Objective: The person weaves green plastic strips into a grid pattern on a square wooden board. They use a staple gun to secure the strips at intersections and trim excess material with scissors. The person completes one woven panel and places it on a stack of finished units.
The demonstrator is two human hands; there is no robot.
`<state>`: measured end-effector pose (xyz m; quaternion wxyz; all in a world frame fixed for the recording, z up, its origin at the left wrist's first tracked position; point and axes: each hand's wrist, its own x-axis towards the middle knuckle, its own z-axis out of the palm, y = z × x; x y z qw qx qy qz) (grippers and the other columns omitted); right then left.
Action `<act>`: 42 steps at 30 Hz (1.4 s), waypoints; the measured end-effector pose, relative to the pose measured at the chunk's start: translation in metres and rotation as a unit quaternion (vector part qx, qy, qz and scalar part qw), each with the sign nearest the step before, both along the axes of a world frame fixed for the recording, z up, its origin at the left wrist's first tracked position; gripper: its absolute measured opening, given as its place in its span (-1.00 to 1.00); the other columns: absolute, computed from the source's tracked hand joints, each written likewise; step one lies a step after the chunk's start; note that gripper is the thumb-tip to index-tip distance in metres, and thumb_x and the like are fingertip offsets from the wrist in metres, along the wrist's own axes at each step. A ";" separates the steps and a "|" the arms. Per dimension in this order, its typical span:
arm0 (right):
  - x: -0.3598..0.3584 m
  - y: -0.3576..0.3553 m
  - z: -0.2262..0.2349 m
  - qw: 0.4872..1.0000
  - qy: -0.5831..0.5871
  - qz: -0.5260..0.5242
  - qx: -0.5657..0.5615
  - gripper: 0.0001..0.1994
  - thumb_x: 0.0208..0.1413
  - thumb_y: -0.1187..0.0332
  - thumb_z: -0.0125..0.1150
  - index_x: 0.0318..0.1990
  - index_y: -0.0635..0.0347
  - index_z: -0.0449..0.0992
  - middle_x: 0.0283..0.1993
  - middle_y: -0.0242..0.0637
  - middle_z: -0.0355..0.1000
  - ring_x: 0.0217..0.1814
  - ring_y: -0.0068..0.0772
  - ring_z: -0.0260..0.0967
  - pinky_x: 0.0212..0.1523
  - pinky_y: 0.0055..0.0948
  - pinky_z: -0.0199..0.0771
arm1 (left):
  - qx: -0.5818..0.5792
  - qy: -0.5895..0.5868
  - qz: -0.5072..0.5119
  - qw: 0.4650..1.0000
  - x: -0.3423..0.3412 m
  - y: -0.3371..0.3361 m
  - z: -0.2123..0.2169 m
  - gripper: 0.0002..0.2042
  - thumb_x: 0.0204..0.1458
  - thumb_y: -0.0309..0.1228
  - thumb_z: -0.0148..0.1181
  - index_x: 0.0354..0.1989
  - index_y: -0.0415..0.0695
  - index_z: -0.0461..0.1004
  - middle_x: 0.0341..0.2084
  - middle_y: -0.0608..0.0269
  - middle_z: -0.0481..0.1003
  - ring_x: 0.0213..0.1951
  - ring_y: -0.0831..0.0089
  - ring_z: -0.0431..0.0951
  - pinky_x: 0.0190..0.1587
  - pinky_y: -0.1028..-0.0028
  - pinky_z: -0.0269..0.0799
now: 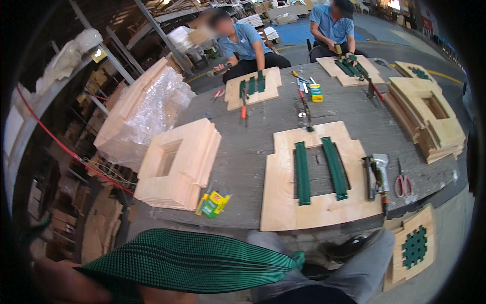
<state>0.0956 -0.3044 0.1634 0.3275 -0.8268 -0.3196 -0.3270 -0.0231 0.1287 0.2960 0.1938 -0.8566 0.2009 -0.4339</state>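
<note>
Green webbing [192,258] with black lengthwise stripes stretches across the bottom of your view, above your lap and in front of the worktable [238,172]. Your left hand [71,281], blurred at the lower left, grasps its near end; the exact placing of the fingers is hidden. A patch of skin [167,296] shows under the webbing, but you cannot tell which hand it belongs to, so the grip of your right hand cannot be told either. The far end of the webbing bunches together beside your grey trouser leg [364,256].

On the table ahead of you lies a wooden frame [278,197], with two separate green strips [302,175] running lengthwise across its opening. Just right of it are a staple gun [379,175] and scissors [403,186]. To your left, a stack of frames [190,157] stands beside small yellow-and-green boxes [215,204]. Low on your right sits a panel [428,223] with a woven green centre. Across the table, two people in blue shirts [248,40] work on similar frames.
</note>
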 end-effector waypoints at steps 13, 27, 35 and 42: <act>0.011 0.005 -0.028 0.999 0.029 -0.030 0.024 -0.58 0.34 0.09 0.02 0.18 0.18 0.38 0.06 -0.21 0.40 0.06 -0.31 0.40 0.12 -0.29 0.44 | -0.029 -0.031 0.028 0.999 -0.007 0.007 -0.015 -0.57 0.30 -0.40 0.11 0.30 -0.24 0.26 -0.05 0.14 0.50 -0.24 0.39 0.58 -0.32 0.48 0.58; 0.024 0.002 -0.024 0.997 -0.018 -0.028 0.065 -0.58 0.38 0.08 -0.03 0.15 0.23 0.41 0.03 -0.19 0.44 0.04 -0.33 0.42 0.15 -0.32 0.41 | -0.120 -0.166 0.022 0.979 -0.025 0.006 -0.024 -0.55 0.30 -0.40 0.10 0.33 -0.24 0.25 0.00 0.10 0.49 -0.20 0.32 0.61 -0.31 0.46 0.64; 0.021 0.060 0.025 0.945 -0.153 0.053 0.283 -0.57 0.40 0.07 -0.05 0.13 0.26 0.43 0.00 -0.17 0.45 0.04 -0.34 0.42 0.17 -0.34 0.40 | -0.825 -0.013 -0.166 0.540 -0.013 -0.051 -0.120 -0.55 0.27 -0.52 0.09 0.34 -0.25 0.26 -0.10 0.12 0.56 -0.29 0.44 0.63 -0.39 0.42 0.66; 0.015 0.190 -0.089 0.676 0.578 0.343 0.301 -0.54 0.48 0.10 -0.06 0.24 0.33 0.45 0.03 -0.26 0.54 0.09 -0.46 0.45 0.13 -0.39 0.41 | -0.912 0.142 -0.214 0.319 0.049 -0.099 -0.197 -0.43 0.28 -0.68 0.02 0.47 -0.19 0.10 -0.08 0.03 0.59 -0.13 0.41 0.65 -0.05 0.47 0.58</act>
